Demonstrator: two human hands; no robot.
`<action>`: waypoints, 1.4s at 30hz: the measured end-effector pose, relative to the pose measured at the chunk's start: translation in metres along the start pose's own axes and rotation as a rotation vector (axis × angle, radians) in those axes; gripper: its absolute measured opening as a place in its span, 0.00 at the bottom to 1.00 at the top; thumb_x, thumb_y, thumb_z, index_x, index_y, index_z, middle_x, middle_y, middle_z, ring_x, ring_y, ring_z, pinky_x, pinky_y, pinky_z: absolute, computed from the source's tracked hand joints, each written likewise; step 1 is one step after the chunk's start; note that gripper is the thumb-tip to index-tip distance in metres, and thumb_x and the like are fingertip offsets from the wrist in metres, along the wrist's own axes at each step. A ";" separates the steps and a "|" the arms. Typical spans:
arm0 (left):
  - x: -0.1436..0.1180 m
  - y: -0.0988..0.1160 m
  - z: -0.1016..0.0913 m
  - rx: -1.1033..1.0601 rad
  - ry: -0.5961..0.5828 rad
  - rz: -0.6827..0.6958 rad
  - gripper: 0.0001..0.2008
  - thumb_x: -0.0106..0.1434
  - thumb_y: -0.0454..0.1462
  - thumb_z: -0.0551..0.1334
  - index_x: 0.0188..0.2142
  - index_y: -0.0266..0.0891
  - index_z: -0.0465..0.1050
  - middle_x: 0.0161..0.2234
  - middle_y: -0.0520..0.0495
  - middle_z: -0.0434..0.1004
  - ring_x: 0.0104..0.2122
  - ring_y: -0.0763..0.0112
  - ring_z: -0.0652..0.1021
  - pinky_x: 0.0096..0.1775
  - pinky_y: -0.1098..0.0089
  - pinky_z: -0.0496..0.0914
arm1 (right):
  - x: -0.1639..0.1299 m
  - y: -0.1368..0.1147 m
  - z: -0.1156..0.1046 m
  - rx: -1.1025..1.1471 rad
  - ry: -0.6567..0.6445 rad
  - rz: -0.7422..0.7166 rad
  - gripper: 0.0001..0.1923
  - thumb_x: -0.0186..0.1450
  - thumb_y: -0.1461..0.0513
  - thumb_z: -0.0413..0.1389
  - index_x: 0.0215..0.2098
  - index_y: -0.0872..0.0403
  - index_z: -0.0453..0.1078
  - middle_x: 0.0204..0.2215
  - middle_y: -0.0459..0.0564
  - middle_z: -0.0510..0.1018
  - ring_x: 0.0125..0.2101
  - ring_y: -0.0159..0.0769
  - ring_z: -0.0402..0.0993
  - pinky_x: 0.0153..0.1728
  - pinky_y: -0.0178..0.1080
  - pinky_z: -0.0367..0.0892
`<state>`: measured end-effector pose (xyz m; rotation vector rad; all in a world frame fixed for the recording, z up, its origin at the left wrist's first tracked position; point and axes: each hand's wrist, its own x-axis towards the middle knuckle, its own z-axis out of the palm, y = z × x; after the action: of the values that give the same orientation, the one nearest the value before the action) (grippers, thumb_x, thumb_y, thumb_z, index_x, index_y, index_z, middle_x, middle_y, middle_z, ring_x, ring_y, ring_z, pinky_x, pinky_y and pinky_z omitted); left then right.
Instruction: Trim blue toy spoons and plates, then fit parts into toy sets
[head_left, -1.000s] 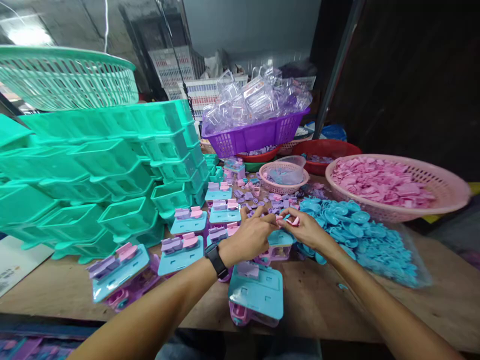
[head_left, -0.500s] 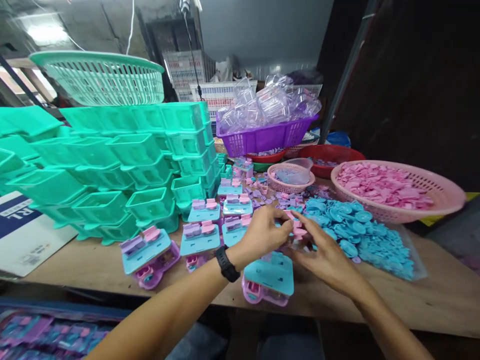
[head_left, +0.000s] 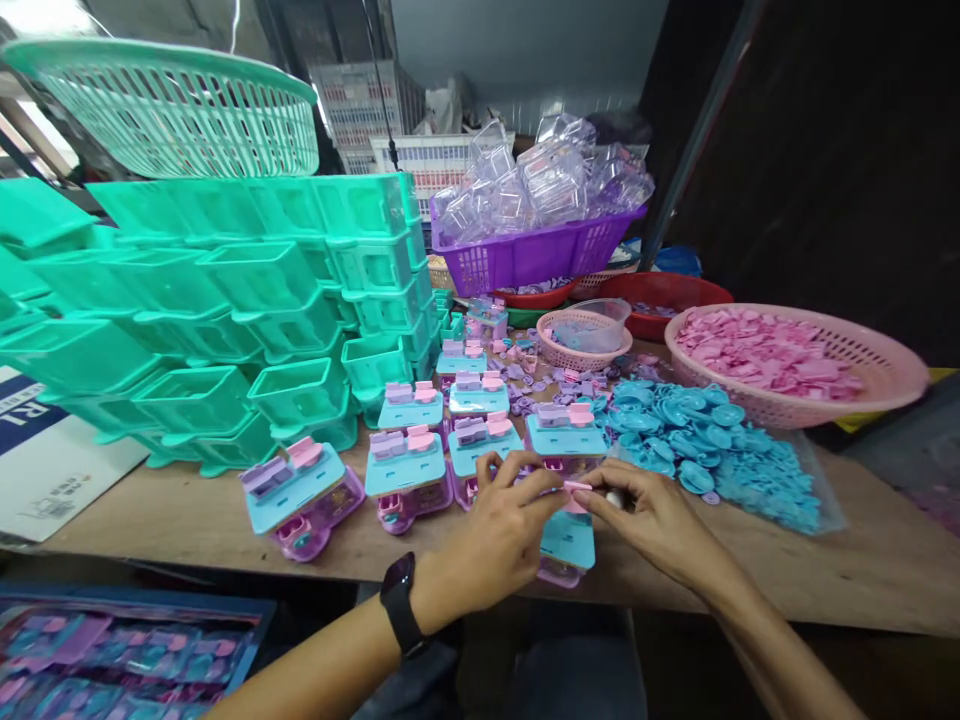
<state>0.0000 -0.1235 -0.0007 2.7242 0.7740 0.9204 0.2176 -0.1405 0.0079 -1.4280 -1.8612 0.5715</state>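
Centrally, at the near edge of the wooden table [head_left: 862, 560]: left hand [head_left: 495, 535] and right hand [head_left: 652, 520], fingertips meeting, both pinched on a small pink piece [head_left: 577, 487]. Directly beneath the hands: blue-topped toy unit [head_left: 568, 545] on a pink base. Beyond it: rows of like units [head_left: 409, 465]. Right of the hands: heap of blue discs [head_left: 705, 440]; farther right, pink basket [head_left: 892, 390] of pink parts. Left of the rows: stacked green trays [head_left: 225, 300].
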 end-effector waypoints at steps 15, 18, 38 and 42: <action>-0.012 -0.001 0.010 0.089 -0.052 0.057 0.30 0.62 0.21 0.55 0.62 0.38 0.66 0.56 0.43 0.78 0.57 0.53 0.70 0.55 0.50 0.60 | 0.001 -0.004 0.005 -0.006 -0.003 0.016 0.19 0.68 0.48 0.57 0.27 0.51 0.77 0.25 0.47 0.79 0.28 0.35 0.73 0.29 0.36 0.62; -0.020 -0.002 0.018 0.131 -0.021 0.056 0.28 0.64 0.22 0.53 0.61 0.39 0.68 0.55 0.43 0.79 0.56 0.56 0.71 0.57 0.49 0.57 | -0.006 -0.004 0.015 -0.028 0.090 -0.013 0.18 0.69 0.51 0.56 0.28 0.50 0.78 0.26 0.47 0.78 0.28 0.35 0.74 0.29 0.36 0.63; 0.086 -0.013 0.012 -0.198 0.221 -0.067 0.16 0.56 0.23 0.54 0.33 0.39 0.79 0.35 0.45 0.81 0.42 0.59 0.75 0.45 0.59 0.70 | 0.061 0.121 -0.024 -0.826 0.357 0.038 0.11 0.66 0.59 0.56 0.43 0.54 0.77 0.44 0.61 0.81 0.54 0.62 0.66 0.46 0.54 0.59; 0.128 -0.027 0.021 -0.283 0.104 -0.206 0.16 0.54 0.24 0.56 0.34 0.38 0.81 0.36 0.44 0.82 0.40 0.60 0.78 0.48 0.61 0.71 | 0.068 0.127 -0.029 -0.796 0.408 0.042 0.15 0.70 0.54 0.52 0.41 0.53 0.79 0.41 0.58 0.83 0.50 0.59 0.69 0.44 0.53 0.58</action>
<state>0.0877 -0.0339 0.0410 2.3220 0.8516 1.0425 0.3118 -0.0410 -0.0453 -1.8930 -1.7820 -0.4908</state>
